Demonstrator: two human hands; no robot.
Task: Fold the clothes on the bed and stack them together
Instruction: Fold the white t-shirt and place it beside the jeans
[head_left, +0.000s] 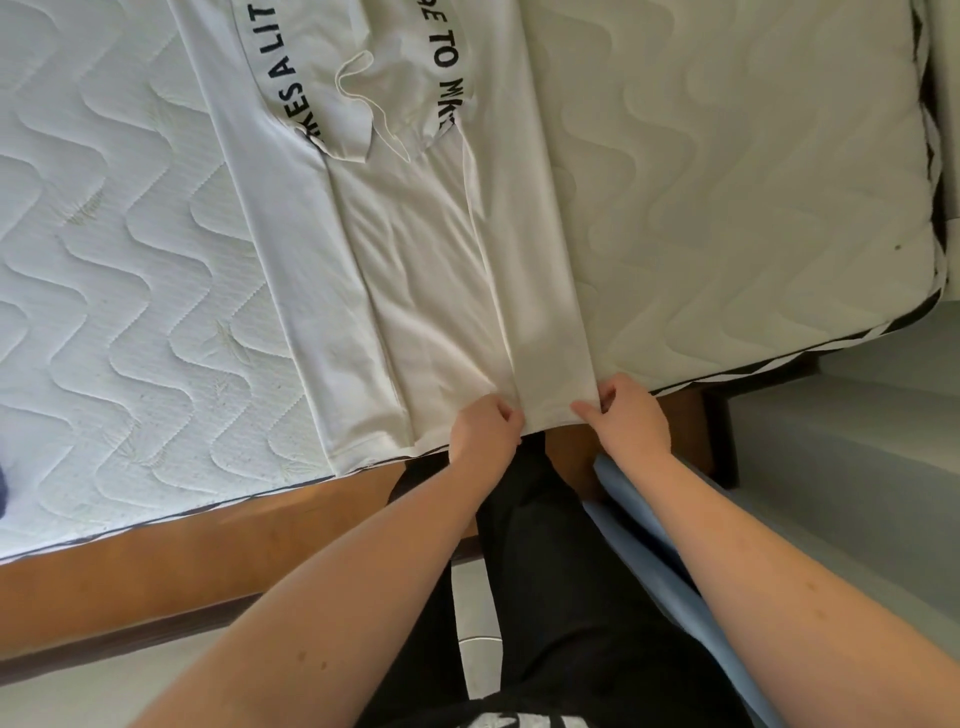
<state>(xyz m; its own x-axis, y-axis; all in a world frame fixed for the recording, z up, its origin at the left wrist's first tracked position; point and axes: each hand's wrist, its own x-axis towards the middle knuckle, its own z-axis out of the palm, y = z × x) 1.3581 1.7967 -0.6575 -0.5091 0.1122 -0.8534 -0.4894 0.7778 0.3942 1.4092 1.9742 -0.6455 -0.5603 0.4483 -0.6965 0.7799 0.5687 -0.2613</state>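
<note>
White quilted mattress with wavy stitching (130, 270) fills most of the view, sitting on a brown wooden bed frame (208, 561) that shows along the near edge. On the mattress we have a long white T-shirt with black printed lettering (426, 249), laid flat from the near edge towards the far edge, both long sides already turned in towards the middle, lettered part at the far end. Its hem sits right at the near edge of the mattress, slightly overhanging. A pale blue cloth (649, 545) hangs below the frame beside our right forearm; we cannot tell what it is.

Left hand (483, 428) pinches the hem at the inner seam of the right-side flap, fingers curled on fabric. Right hand (626, 415) pinches the outer corner of that same flap, thumb on top. Both narrow, both holding shirt.

Step in hand, as we judge: lengthwise folds done, hem gripped for the crosswise fold. Next move calls for lifting the hem evenly with both hands and carrying it towards the lettered end, keeping the flaps from spilling open. No stack in view yet.
</note>
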